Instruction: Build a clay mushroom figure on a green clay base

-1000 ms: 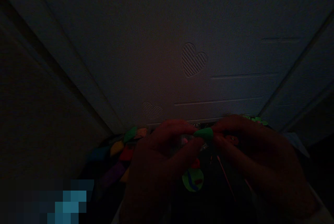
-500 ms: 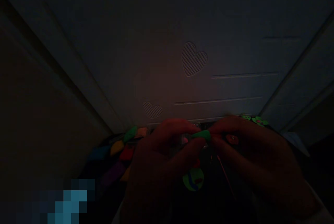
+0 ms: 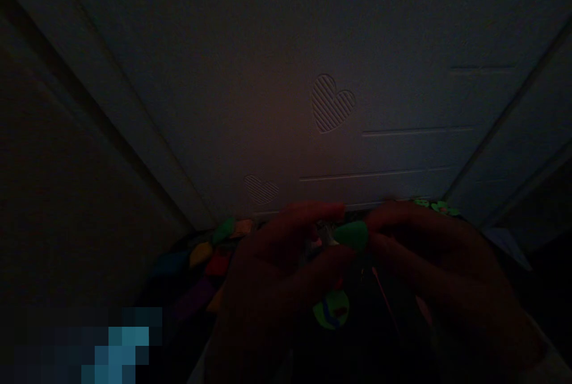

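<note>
In the dim light, a small green lump [image 3: 351, 235], which looks like modelling clay, is between my two hands. My right hand [image 3: 442, 276] pinches its right end between thumb and forefinger. My left hand [image 3: 272, 276] is round its left side, the thumb against the lower edge and the forefinger just above. Whether that forefinger touches it is too dark to tell. Something pale and clear with a pink spot [image 3: 317, 242] shows behind my left fingers. Below the hands lies a round light-green disc [image 3: 331, 310] with blue and dark red marks. A thin pinkish stick [image 3: 384, 294] lies right of it.
Coloured lumps sit at the left: green [image 3: 223, 231], yellow [image 3: 201, 254], red [image 3: 217, 264], blue [image 3: 170, 263] and purple [image 3: 195, 299]. Green flower shapes [image 3: 443, 208] lie behind my right hand. A pale panel with embossed hearts [image 3: 332, 104] rises at the back.
The green lump has turned and shows a broader face, a little further right. My left forefinger has lifted and straightened above it. A small orange-red thing by my right fingers is now hidden.
</note>
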{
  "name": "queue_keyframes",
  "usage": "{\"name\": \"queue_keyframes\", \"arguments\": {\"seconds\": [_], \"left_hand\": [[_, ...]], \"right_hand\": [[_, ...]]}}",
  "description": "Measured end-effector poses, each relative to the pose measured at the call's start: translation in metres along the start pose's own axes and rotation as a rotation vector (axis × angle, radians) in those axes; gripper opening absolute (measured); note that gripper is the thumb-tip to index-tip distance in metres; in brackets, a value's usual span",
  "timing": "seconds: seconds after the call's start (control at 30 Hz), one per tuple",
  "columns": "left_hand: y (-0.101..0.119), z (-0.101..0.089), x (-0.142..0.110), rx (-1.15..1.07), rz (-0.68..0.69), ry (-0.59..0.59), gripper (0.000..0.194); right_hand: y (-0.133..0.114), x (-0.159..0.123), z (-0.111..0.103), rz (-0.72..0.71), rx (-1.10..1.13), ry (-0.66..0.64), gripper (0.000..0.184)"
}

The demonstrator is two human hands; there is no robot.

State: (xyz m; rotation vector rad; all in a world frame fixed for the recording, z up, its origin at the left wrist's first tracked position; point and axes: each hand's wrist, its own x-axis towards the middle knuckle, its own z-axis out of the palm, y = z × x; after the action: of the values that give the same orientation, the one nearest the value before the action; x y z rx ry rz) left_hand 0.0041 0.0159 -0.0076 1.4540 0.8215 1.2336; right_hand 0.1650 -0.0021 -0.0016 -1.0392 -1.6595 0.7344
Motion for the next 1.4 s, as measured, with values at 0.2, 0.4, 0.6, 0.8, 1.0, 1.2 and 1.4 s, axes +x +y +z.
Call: {"name": "queue_keyframes", "arguments": {"seconds": [0.2, 0.4, 0.6, 0.8, 1.0, 1.2, 1.4], "left_hand": [[0.001, -0.004, 0.0, 0.082, 0.109, -0.034, 0.023], [0.001, -0.003, 0.0, 0.209, 0.182, -0.046, 0.03], [0.006, -0.002, -0.001, 0.269, 0.192, -0.011, 0.022], [0.01, 0.0, 0.0, 0.257, 0.177, -0.033, 0.017], [0.007, -0.001, 0.0, 0.217, 0.087, 0.01, 0.026], [0.006, -0.002, -0.003, 0.312, 0.156, 0.066, 0.018], [0.007, 0.0, -0.001, 0.349, 0.185, 0.081, 0.012]], "right_hand": [[0.001, -0.002, 0.0, -0.015, 0.0, -0.008, 0.01], [0.001, -0.002, -0.007, -0.042, -0.04, -0.046, 0.005], [-0.002, -0.003, -0.009, -0.051, -0.059, -0.074, 0.006], [-0.003, -0.005, -0.009, -0.052, -0.041, -0.064, 0.005], [-0.003, -0.005, -0.008, -0.039, -0.084, -0.043, 0.008], [-0.002, -0.006, -0.007, -0.071, -0.178, 0.027, 0.016], [-0.003, -0.006, -0.007, -0.102, -0.204, 0.037, 0.013]]}}
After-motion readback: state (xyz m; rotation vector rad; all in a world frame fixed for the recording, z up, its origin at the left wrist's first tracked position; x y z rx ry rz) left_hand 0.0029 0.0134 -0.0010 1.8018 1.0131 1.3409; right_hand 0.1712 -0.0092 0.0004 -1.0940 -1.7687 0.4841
